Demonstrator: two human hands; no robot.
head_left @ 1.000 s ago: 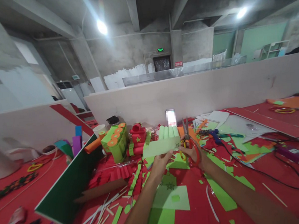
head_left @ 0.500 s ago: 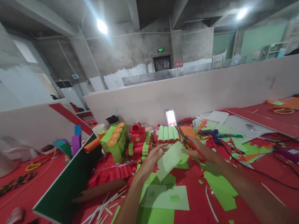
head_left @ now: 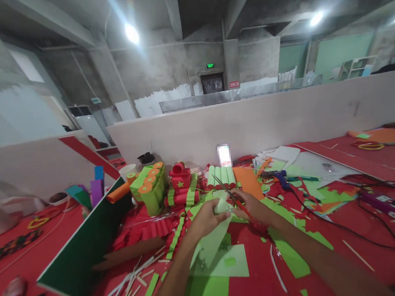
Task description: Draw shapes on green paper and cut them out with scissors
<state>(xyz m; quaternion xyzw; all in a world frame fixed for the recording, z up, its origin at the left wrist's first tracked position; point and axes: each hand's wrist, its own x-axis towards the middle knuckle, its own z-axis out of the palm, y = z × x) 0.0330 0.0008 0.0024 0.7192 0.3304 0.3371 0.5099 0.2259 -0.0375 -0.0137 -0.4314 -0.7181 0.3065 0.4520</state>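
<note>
My left hand (head_left: 206,218) is closed on a pale green paper sheet (head_left: 213,242), which is bent over at its upper end and has small star outlines drawn on it. In my right hand (head_left: 252,206) are scissors (head_left: 239,203) with red handles, their blades pointing up and left just above the bent part of the sheet. The right fingers are close to a drawn star at the paper's edge; whether they touch it I cannot tell. Below my hands lies another pale green sheet (head_left: 238,267) with star drawings and a small brighter green scrap on it.
Behind my hands stand pale green rolls (head_left: 221,177), red rolls with a star (head_left: 181,183) and green-and-orange rolls (head_left: 152,189). A dark green board (head_left: 85,253) leans at left, near thin sticks (head_left: 134,278). Right are a blue glue gun (head_left: 281,178), a cable and a purple power strip (head_left: 384,208).
My hands have come closer together and the paper now curls up between them. The scissors have swung to point up and left over the sheet, and an orange sheet behind is more exposed.
</note>
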